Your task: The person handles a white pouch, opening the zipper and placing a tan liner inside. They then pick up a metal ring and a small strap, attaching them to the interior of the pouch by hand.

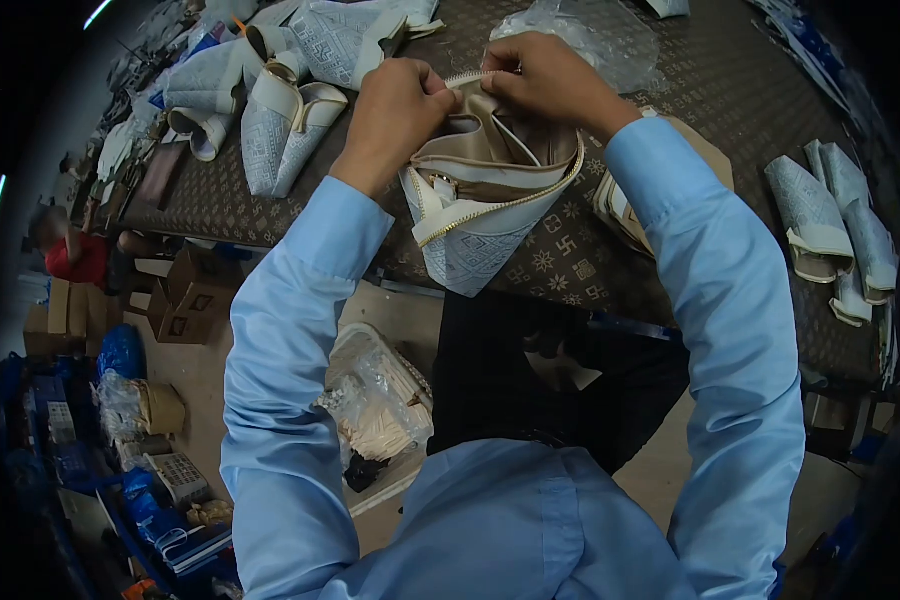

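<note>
Watching remotely, I see the left hand (398, 115) and right hand (550, 80) each pinching the far zippered rim (467, 77) of the open patterned bag (485, 245), at the near edge of the desk (567, 240); I judge the step to be working that rim; the next move seems to call for even fingertip tension.

Pale grey patterned bag (495, 200), zip open.

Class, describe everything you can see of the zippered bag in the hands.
The zippered bag is pale patterned material with cream trim, brown lining and gold zipper teeth. Unzipped, it gapes open, its body narrowing towards the wearer near the edge of the table. Left hand and right hand grip its far rim.
</note>
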Tool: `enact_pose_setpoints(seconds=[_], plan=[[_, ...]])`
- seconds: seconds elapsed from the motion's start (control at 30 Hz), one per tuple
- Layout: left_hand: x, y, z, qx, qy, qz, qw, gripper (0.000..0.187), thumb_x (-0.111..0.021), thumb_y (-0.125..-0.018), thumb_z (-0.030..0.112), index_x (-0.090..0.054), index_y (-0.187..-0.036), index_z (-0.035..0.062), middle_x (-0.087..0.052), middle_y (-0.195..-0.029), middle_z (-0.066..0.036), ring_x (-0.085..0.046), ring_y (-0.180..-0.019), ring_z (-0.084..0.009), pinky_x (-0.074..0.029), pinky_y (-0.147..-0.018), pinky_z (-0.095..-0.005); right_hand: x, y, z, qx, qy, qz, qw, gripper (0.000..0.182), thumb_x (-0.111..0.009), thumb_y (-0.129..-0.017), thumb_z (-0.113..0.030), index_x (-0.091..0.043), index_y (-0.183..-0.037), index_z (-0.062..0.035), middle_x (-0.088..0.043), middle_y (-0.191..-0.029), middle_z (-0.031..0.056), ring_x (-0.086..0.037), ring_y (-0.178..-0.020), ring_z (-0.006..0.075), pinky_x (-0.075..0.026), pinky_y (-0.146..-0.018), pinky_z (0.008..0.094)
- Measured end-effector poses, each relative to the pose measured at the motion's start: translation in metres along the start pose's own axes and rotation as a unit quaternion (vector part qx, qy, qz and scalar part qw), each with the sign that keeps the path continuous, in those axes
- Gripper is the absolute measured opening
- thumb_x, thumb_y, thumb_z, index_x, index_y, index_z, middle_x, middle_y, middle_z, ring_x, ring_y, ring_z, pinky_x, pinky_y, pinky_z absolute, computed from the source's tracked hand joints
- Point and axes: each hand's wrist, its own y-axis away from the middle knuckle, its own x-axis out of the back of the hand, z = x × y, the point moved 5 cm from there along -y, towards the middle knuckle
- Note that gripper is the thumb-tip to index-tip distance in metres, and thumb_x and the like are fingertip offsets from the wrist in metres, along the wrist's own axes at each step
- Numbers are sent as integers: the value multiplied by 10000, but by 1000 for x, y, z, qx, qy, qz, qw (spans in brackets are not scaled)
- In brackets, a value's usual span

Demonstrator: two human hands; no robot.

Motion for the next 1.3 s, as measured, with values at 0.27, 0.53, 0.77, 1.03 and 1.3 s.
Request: enact_pose_setpoints(seconds=[0.27,0.53,0.77,1.03,1.3], plan=[[15,3,13,57,-26,-78,995,279,-760,-659,201,-613,-655,-35,-621,-627,-181,-640,-631,-288,-483,-585,-368,4,0,-1,-21,12,3,1000,171,-617,-765,-208,-636,-785,-39,-633,-749,152,-609,-735,331,-471,-672,415],[10,2,3,53,26,-4,998,172,-677,-680,132,-629,-658,-31,-629,-633,-186,-637,-605,-283,-497,-610,-357,4,1,2,-26,3,6,1000,165,-599,-769,-205,-624,-779,-43,-629,-744,149,-601,-725,330,-463,-667,419],[8,2,-2,43,26,11,999,171,-665,-686,134,-624,-649,-28,-622,-622,-185,-630,-599,-289,-491,-604,-370,-2,1,0,-1,-14,12,1000,170,-613,-787,-213,-616,-802,-43,-628,-750,149,-599,-726,336,-463,-665,417],[8,5,6,4,45,35,998,143,-627,-704,96,-597,-654,-34,-606,-641,-198,-620,-627,-333,-476,-602,-396,2,-1,-3,18,-17,-3,1000,171,-597,-815,-174,-584,-814,-4,-597,-708,148,-560,-627,283,-438,-599,365],[7,6,3,24,51,55,997,127,-623,-701,77,-592,-650,-34,-606,-663,-211,-616,-655,-355,-477,-620,-413,-1,-4,-8,-6,25,-21,999,169,-604,-804,-221,-608,-811,-52,-627,-778,147,-593,-767,350,-458,-668,433]])
